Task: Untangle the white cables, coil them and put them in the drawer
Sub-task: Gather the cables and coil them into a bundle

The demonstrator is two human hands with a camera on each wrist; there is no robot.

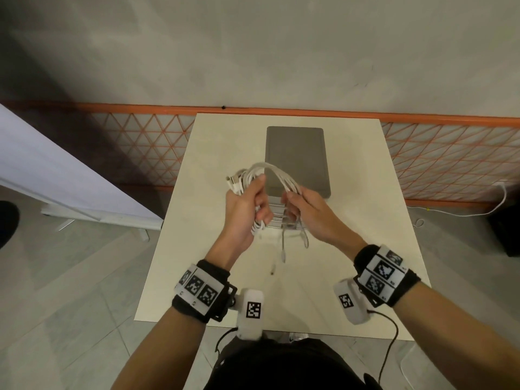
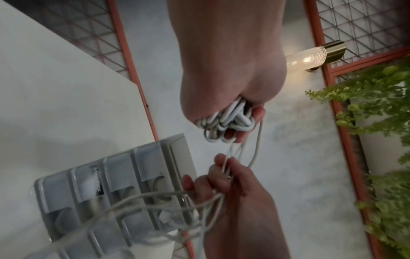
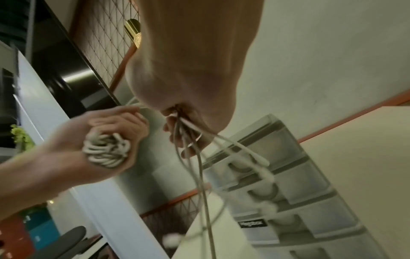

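Observation:
My left hand (image 1: pixel 247 204) grips a thick bundle of coiled white cables (image 1: pixel 244 178); the bunched loops (image 2: pixel 224 122) fill its fist, seen also in the right wrist view as a bundle (image 3: pixel 106 150). Several strands arch from it over to my right hand (image 1: pixel 304 206), which pinches them between curled fingers (image 3: pixel 177 133). Loose ends with plugs (image 1: pixel 284 249) hang below the right hand. Both hands are raised in front of a grey drawer unit (image 1: pixel 298 159) with several translucent drawers (image 3: pixel 288 175), all closed as far as I can see.
The drawer unit stands on a small cream table (image 1: pixel 213 249). Behind it runs an orange wire-mesh fence (image 1: pixel 450 161). A white panel (image 1: pixel 56 175) leans at the left. Another white cable (image 1: pixel 478 209) lies on the floor at the right.

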